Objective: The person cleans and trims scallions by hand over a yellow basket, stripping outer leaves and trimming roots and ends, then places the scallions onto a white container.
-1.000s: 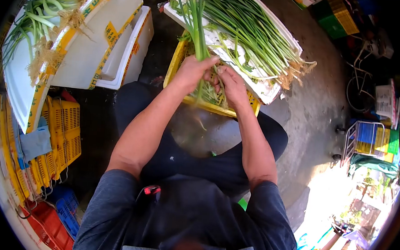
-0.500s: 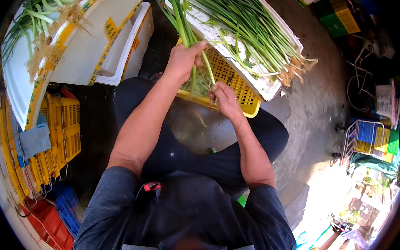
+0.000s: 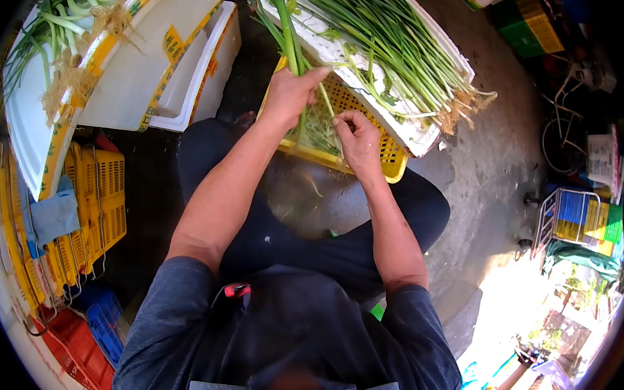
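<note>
My left hand (image 3: 289,97) is wrapped round a small bunch of green onions (image 3: 287,36), their leaves pointing away from me. My right hand (image 3: 359,139) pinches one pale stalk of that bunch close to its lower end. Both hands are above a yellow basket (image 3: 394,161), where thin green and pale scraps (image 3: 323,130) lie. Beyond the basket, a white foam board (image 3: 417,138) bears a large pile of green onions (image 3: 399,50), with brown roots at the right end and some leafy sprigs at the near edge.
More rooted green onions (image 3: 69,19) rest on a white foam box (image 3: 33,138) at the upper left. Below it stand yellow crates (image 3: 105,196) and a red crate (image 3: 78,345). At the right are a metal cart (image 3: 546,224) and a bicycle wheel (image 3: 561,146).
Since the first frame my hands have moved apart, the left shifting left with the bunch. Over the last half second my right hand has risen slightly and turned, still at the stalk.
</note>
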A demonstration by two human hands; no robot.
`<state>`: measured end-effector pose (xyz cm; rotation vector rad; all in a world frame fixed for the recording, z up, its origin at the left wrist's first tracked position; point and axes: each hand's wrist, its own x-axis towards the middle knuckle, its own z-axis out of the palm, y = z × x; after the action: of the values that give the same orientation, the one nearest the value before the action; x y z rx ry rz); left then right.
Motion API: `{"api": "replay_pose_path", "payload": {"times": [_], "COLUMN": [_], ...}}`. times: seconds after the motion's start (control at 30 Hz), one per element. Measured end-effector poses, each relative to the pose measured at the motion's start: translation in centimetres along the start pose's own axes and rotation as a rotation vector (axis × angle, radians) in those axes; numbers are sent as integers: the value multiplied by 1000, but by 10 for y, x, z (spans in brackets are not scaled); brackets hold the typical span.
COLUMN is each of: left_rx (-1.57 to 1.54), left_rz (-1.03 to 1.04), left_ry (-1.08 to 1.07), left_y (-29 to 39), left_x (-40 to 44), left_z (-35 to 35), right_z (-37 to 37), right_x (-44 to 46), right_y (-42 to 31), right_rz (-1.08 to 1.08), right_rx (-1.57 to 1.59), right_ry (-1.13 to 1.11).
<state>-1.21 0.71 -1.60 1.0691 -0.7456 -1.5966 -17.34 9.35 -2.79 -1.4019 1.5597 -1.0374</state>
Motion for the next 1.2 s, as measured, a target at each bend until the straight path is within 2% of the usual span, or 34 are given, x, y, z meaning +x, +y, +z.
{"api": "replay_pose_path", "payload": {"times": [0.13, 0.23, 0.53, 0.73, 0.83, 0.93, 1.2], "left_rx": [22, 47, 23, 22, 20, 35, 49], "left_rz": [6, 9, 8, 34, 4, 1, 24], "left_ry": [17, 9, 44, 74, 42, 36, 64], "left_y": [-1, -1, -2, -2, 0, -1, -5], "left_x": [1, 2, 1, 2, 1, 1, 2], "left_z": [0, -1, 1, 1, 1, 0, 2], "right_z": [-1, -2, 0, -2, -5, -2, 4], "right_x": [1, -1, -3, -5, -3, -2, 3], "right_y": [-2, -1, 5, 13, 7, 4, 0], "right_rz": [74, -165, -351, -201, -309, -211, -348], "right_rx": [51, -197, -247, -160, -211, -121, -310], "right_ry": [8, 95, 201, 199, 177, 121, 123]}}
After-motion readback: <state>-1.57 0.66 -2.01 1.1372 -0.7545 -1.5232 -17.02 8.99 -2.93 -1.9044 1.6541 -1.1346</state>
